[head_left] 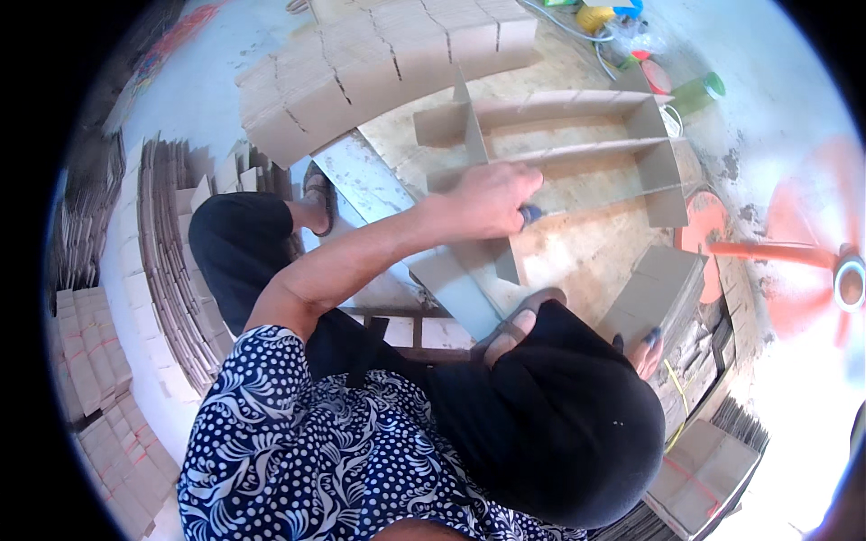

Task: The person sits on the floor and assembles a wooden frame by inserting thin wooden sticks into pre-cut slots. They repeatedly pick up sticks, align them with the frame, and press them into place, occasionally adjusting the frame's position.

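A partition of slotted cardboard strips (577, 149) stands on edge on the low wooden board in front of me, its strips crossing into long cells. At its near left, my left hand (492, 200) is closed around the end of a lengthwise strip, where a cross strip meets it. A dark blue cover shows on its thumb tip. Beyond my right knee, my right hand (647, 354) is mostly hidden; its dark-tipped finger and thumb close on the near end of a cardboard strip (651, 288) atop a stack.
A long pile of slotted strips (388, 68) lies at the far left of the board (577, 248). A blurred orange fan (834, 261) stands at the right. Cardboard bundles (171, 261) line the left floor. A green cup (702, 90) lies at the back right.
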{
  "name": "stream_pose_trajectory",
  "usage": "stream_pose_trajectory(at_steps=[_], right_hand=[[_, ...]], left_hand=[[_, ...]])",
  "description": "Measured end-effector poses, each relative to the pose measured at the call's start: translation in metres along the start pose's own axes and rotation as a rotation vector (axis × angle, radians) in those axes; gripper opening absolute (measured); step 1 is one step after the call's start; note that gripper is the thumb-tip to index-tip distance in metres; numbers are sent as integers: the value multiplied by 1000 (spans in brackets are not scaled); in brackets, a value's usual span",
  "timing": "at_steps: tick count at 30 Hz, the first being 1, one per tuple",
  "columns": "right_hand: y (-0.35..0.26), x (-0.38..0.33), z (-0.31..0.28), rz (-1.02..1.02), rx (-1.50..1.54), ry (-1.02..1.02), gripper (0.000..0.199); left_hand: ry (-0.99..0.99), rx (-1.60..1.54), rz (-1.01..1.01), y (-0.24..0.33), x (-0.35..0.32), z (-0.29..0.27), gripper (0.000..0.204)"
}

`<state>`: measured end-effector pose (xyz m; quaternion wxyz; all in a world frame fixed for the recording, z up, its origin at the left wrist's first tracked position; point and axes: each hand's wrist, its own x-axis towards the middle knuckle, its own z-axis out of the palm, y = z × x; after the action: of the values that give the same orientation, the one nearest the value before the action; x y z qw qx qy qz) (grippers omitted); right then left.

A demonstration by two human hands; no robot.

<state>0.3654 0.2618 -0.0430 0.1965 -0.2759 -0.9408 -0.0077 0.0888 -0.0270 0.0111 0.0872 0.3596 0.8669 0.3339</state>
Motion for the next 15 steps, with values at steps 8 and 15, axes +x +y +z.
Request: stream_pose_trajectory(at_steps=[8,15], right_hand=[[67,-15,-41,317,430,78,62],[-74,81,-51,-169,767,-143,60]], left_hand=[[-311,210,-47,-13,-38,25,14],[-243,267,-180,-15,-64,16,12]])
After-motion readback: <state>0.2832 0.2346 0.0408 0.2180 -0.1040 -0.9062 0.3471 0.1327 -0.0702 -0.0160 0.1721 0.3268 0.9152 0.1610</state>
